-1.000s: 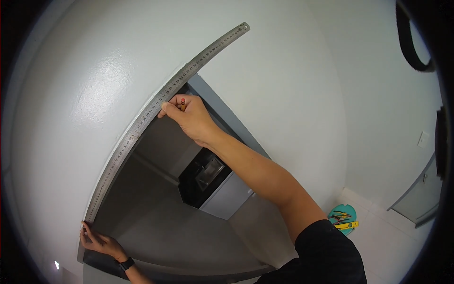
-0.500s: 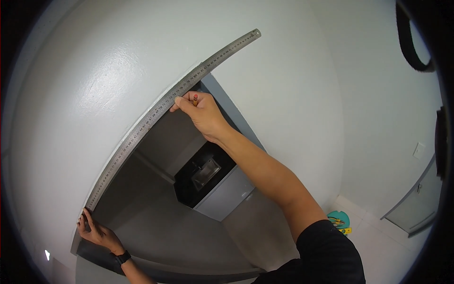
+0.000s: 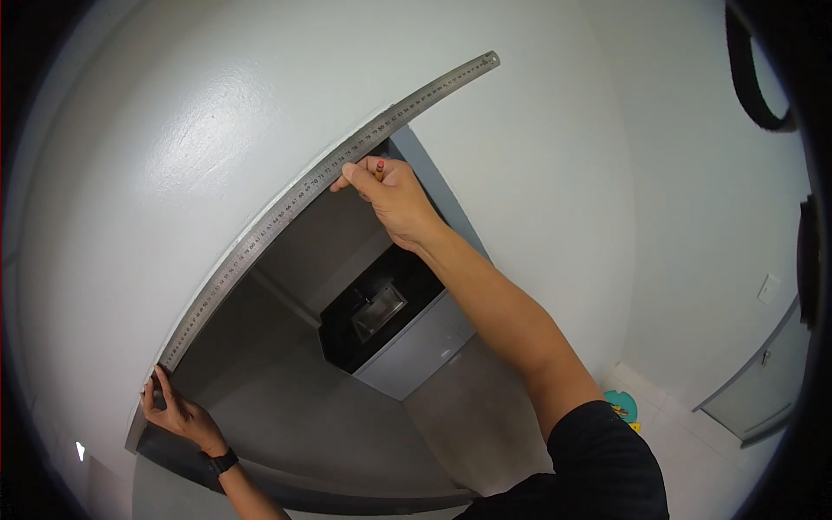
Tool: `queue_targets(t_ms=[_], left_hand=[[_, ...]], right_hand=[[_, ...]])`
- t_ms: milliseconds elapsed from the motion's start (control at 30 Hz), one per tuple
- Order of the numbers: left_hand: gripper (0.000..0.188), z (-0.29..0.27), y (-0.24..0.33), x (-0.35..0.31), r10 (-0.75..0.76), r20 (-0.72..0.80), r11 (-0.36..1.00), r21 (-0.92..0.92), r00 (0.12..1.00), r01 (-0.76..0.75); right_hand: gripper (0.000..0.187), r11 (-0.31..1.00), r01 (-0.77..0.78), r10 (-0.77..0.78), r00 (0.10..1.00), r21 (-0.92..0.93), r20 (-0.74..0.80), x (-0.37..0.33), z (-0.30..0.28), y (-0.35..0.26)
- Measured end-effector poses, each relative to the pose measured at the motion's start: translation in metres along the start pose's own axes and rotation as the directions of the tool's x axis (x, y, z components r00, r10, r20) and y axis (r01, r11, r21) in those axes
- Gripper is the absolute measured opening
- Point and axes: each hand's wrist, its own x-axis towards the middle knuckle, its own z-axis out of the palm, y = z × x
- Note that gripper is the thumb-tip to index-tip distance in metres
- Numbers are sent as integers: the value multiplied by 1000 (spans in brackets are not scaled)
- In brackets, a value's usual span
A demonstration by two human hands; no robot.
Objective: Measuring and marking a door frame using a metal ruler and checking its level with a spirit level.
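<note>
Smooth, glossy white wall (image 3: pixel 208 130) is surrounding a grey-framed opening (image 3: pixel 438 186). A long, flat, silver metal ruler (image 3: pixel 302 193) with dark markings is lying along the opening's edge, its rounded end passing the corner. The right hand (image 3: pixel 394 201) is pinching the ruler between its fingers and holding a slim, red-tipped pencil (image 3: pixel 380 165). The left hand (image 3: pixel 182 420) is touching the ruler's other end; whether its fingers are pinching or pressing, I cannot tell. Beyond, a rectangular steel sink (image 3: pixel 379 314) is showing.
</note>
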Motion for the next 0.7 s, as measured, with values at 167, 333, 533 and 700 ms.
queue_targets(t_ms=[167, 333, 533, 700], left_hand=[[51, -9, 0, 8, -3, 19, 999, 34, 1000, 2], [49, -7, 16, 9, 26, 18, 999, -24, 1000, -26], [55, -9, 49, 18, -29, 89, 998, -59, 996, 34], [59, -13, 49, 14, -76, 153, 996, -25, 985, 81]], right_hand=[[27, 1000, 10, -10, 1000, 12, -7, 7, 6, 9], [28, 993, 68, -69, 997, -96, -15, 9, 0, 18], [28, 997, 73, -75, 994, -25, -84, 5, -11, 2], [19, 998, 61, -61, 998, 2, -15, 3, -8, 4]])
